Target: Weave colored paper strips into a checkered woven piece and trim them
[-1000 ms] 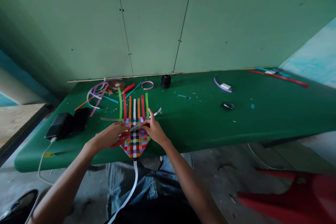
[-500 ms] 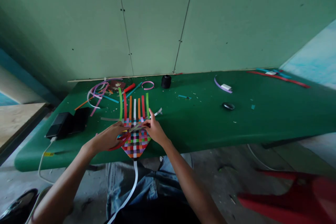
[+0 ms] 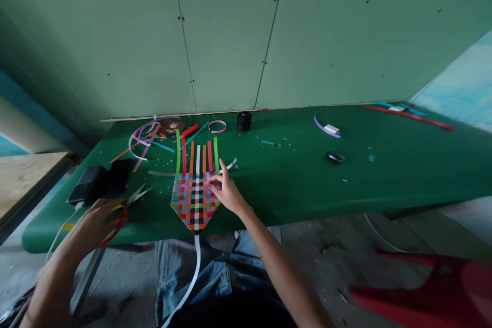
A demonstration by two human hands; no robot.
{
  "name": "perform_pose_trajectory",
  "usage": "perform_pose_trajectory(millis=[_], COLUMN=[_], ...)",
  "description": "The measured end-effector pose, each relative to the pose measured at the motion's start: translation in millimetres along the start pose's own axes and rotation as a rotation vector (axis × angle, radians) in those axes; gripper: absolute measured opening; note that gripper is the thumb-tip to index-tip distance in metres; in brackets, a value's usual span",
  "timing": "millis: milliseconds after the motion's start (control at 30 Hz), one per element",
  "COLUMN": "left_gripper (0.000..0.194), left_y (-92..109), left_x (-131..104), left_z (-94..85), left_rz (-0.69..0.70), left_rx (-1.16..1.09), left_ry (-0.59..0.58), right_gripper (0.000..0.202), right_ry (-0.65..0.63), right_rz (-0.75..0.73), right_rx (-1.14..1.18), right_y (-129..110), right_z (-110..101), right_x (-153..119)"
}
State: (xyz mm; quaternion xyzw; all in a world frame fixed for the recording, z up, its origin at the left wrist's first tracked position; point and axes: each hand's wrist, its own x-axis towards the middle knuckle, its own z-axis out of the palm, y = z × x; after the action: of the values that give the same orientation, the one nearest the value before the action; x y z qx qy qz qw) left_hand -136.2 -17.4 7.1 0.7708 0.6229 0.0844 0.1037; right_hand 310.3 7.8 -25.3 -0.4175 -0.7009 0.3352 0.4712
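Note:
A woven piece of colourful strips [image 3: 196,205] lies near the table's front edge, pointed end toward me. Green, red, orange and white strip ends stand out from its far side, and a long white strip [image 3: 199,256] hangs from its point. Left of it, my left hand [image 3: 96,218] is closed on red-handled scissors [image 3: 119,223], whose blades are spread apart. My right hand [image 3: 226,189] rests at the weave's upper right, thumb and fingers pinched; what they hold there is too small to make out.
Loose strips [image 3: 148,136], a red-handled tool [image 3: 190,129] and a black spool [image 3: 243,121] lie behind the weave. Black devices [image 3: 89,184] with a cable sit at left, a dark mouse-like object [image 3: 335,157] at right. A red chair [image 3: 423,287] stands lower right.
My left hand has moved left with the scissors, off the weave and toward the black devices. My right hand has stayed nearly where it was.

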Motion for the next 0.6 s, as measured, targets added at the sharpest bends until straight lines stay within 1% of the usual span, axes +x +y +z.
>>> perform_pose_trajectory(millis=[100,167,200,267,300,333,367,433,467,533,600], left_gripper=[0.046,0.042,0.041,0.041,0.042,0.042,0.041,0.038,0.039,0.042,0.045], left_y=[2.8,15.7,26.6,58.7,79.3,101.9,125.3,169.3,187.6,213.8,226.8], left_x=[5.6,6.7,5.7,1.6,-0.6,-2.0,-2.2,2.7,7.7,20.9,34.3], left_z=[-5.9,-10.6,-12.3,-11.9,-8.8,-3.4,4.4,25.7,37.9,61.5,79.7], left_rz=[-0.002,0.007,-0.001,-0.06,-0.098,-0.106,-0.039,0.181,0.257,0.349,0.366], left_rx=[0.027,0.026,0.037,0.093,0.125,0.116,0.061,-0.061,-0.094,-0.085,-0.051], left_ry=[0.04,0.04,0.051,0.126,0.23,0.334,0.37,0.301,0.27,0.273,0.291], right_gripper=[0.093,0.086,0.081,0.073,0.071,0.069,0.067,0.064,0.064,0.069,0.076], right_ry=[-0.01,-0.025,-0.03,-0.025,-0.016,-0.005,0.011,0.057,0.093,0.188,0.275], right_rz=[-0.002,-0.004,-0.003,0.005,0.013,0.024,0.037,0.08,0.114,0.213,0.336], right_rx=[-0.02,-0.029,-0.024,0.005,0.025,0.047,0.069,0.115,0.146,0.245,0.383], right_y=[-4.7,-6.8,-7.5,-8.2,-8.2,-8.0,-7.5,-5.6,-4.2,-0.9,2.5], right_z=[-3.3,-5.9,-7.0,-7.7,-7.0,-5.5,-3.3,2.7,5.8,10.8,11.9], right_x=[-1.4,-2.2,-2.3,-1.8,-1.0,0.2,1.6,5.1,7.0,11.1,15.3])
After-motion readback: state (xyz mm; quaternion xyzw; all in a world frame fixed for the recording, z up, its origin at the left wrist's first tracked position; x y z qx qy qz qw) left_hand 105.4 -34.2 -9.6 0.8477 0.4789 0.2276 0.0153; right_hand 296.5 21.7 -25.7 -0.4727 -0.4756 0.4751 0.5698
